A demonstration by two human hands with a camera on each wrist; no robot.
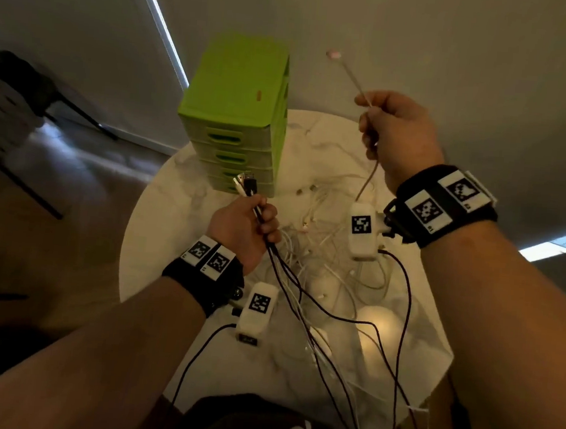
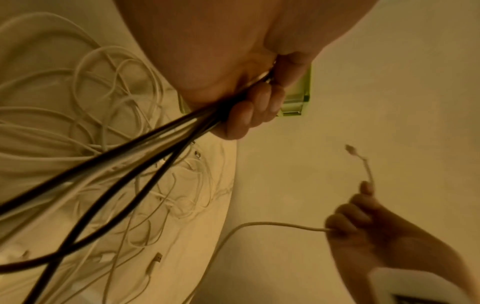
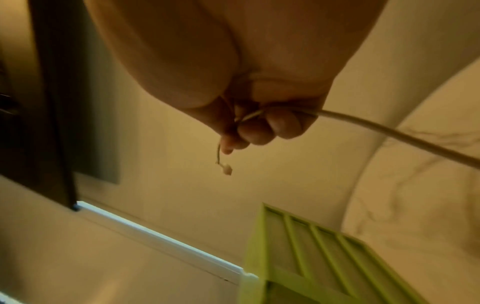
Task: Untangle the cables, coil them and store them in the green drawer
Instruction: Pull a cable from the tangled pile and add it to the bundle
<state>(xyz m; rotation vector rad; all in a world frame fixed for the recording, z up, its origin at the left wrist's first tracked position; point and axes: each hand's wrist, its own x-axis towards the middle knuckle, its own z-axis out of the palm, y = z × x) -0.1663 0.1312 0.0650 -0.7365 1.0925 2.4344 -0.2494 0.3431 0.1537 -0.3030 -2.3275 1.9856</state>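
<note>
Fingers of your right hand [image 1: 396, 137] curl round the white cable [image 1: 353, 80], plug end up, its length running down into the tangle [image 1: 322, 252]; your left hand [image 1: 243, 226] clenches the dark cables [image 1: 302, 294], probably four.

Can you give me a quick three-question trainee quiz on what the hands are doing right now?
1. True or false: the green drawer unit has a drawer pulled open.
2. Which hand holds the bundle of black and white cables? A) left hand B) right hand
3. Fill in: the right hand grips a single ___ cable.

Key: 1 false; 2 A; 3 white.
</note>
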